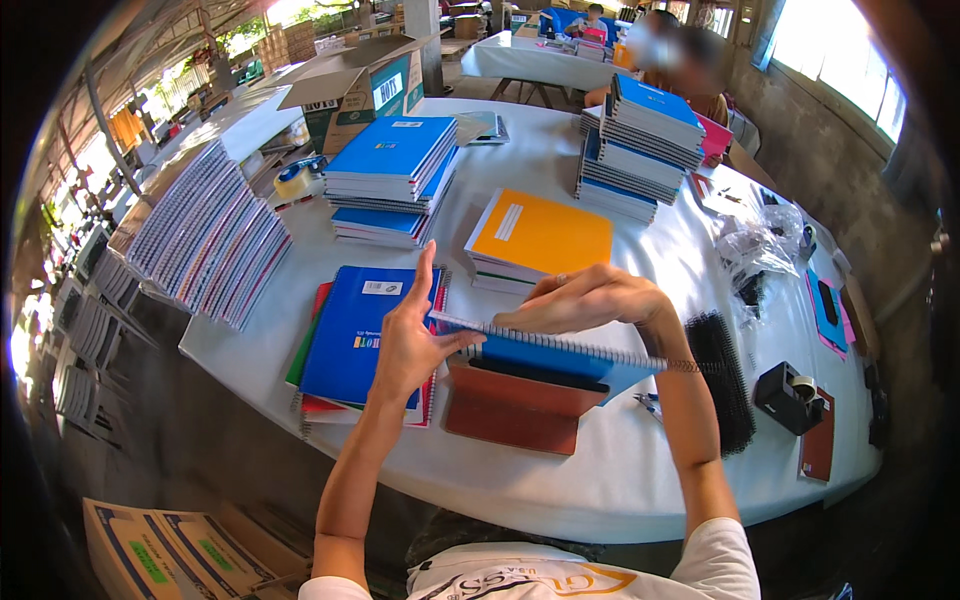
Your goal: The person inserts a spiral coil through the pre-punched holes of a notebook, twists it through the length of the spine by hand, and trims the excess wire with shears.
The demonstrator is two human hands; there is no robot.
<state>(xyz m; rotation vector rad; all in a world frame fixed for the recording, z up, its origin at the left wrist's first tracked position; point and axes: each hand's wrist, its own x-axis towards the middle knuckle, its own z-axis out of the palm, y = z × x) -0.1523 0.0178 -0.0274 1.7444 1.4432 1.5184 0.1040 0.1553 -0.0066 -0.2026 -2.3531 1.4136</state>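
Observation:
A blue-covered notebook (545, 357) stands tilted against a reddish-brown wooden stand (512, 418), its spiral edge upward. A dark coil (690, 367) runs along that edge and sticks out past its right end. My left hand (408, 345) is open at the left end of the notebook, fingers stretched up and the thumb touching its corner. Over the top edge lies my right hand (595, 298), fingers stretched out along the far side, by the coil. The right thumb is partly hidden. Beside my left hand, a blue notebook (345, 325) tops a small pile with red and green covers.
Notebook stacks stand around: yellow (545, 235), blue (390, 150) and another blue (655, 105), plus a tall spiral-edged stack (205, 235) at left. Black coils (722, 385), a tape dispenser (790, 395) and clear plastic (760, 245) lie at right. An open carton (350, 95) stands behind; people sit farther back.

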